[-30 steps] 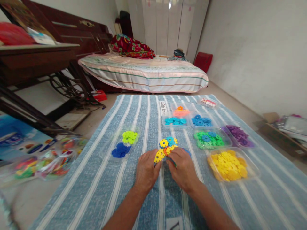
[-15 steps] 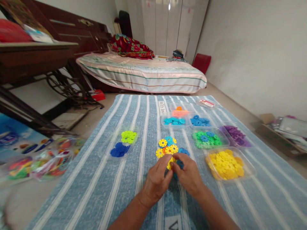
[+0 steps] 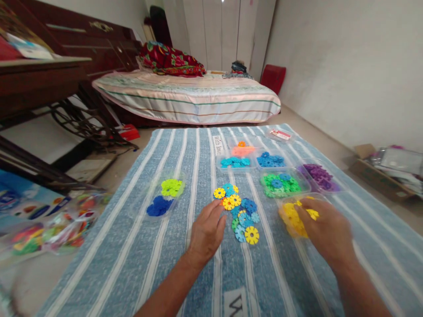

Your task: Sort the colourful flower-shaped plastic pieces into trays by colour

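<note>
Flat on the cloth in the middle lies a cluster of joined plastic snowflake discs (image 3: 243, 215), yellow, blue, green and orange, with notched edges. My left hand (image 3: 206, 231) is at its left side, fingertips touching or covering the edge discs, thumb held apart from the fingers. At the right, my right hand (image 3: 327, 231) reaches into a clear tub of yellow discs (image 3: 292, 218). Motion smears its fingers, so whether they pinch a disc cannot be made out. The yellow disc (image 3: 251, 235) at the cluster's near end is in plain view.
Tubs of green (image 3: 280, 184), purple (image 3: 317, 177), blue (image 3: 271, 160), turquoise (image 3: 235, 162) and orange discs (image 3: 243, 150) stand behind. A left tub holds lime (image 3: 172, 187) and dark blue discs (image 3: 159, 206). Striped cloth (image 3: 132, 246) covers the table; a bed (image 3: 191, 103) stands beyond.
Both hands were together over the cluster's near end. My right hand has moved right to the yellow tub; my left has shifted slightly up and left, uncovering the near discs.
</note>
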Available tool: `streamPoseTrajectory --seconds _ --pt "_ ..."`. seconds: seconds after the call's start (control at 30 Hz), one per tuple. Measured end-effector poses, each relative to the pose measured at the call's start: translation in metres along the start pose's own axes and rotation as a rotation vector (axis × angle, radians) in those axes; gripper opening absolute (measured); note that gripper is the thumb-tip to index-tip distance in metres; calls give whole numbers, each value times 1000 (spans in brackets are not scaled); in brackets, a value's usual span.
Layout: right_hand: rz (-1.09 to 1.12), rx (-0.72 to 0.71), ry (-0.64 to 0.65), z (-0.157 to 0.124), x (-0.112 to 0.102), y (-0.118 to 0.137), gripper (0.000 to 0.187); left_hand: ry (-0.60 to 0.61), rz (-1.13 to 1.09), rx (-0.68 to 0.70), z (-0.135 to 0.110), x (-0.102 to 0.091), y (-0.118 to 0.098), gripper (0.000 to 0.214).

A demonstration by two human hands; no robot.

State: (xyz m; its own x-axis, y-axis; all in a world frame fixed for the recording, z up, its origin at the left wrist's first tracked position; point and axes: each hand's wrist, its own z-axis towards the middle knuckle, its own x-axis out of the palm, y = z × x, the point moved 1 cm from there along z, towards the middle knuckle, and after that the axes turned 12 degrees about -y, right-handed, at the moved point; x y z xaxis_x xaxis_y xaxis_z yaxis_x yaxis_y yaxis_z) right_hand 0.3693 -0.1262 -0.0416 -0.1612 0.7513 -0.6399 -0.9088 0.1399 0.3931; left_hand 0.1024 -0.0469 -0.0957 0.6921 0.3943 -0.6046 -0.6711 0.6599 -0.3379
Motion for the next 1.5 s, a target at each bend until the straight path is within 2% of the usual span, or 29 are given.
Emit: streamPoseTrajectory --seconds 0.1,0.2,0.3,0.4,0.53,0.7,1.0,1.2,1.37,1.5 --pt "-31 -148 -63 -10 1 -3 30 58 121 -34 11 5 6 20" --pt "139 -267 9 -34 14 24 20 177 221 -65 21 10 7 18" --pt "191 -325 112 -59 31 53 15 227 317 -92 26 14 4 18" --pt "109 -320 191 -75 44 67 18 247 368 -100 26 15 2 22" --pt "44 -308 255 -85 53 65 20 276 351 -111 23 17 3 26" --pt "64 -301 216 -91 55 60 22 265 302 -127 19 20 4 28" --pt "121 -291 240 -92 57 57 22 304 226 -197 21 24 6 36" --pt "197 -229 226 -95 55 56 24 226 126 -270 22 25 14 29" --pt "327 -155 268 -88 50 56 11 182 38 -351 24 12 21 4" --pt "400 -113 300 -74 42 52 18 184 31 -482 30 -7 24 14"
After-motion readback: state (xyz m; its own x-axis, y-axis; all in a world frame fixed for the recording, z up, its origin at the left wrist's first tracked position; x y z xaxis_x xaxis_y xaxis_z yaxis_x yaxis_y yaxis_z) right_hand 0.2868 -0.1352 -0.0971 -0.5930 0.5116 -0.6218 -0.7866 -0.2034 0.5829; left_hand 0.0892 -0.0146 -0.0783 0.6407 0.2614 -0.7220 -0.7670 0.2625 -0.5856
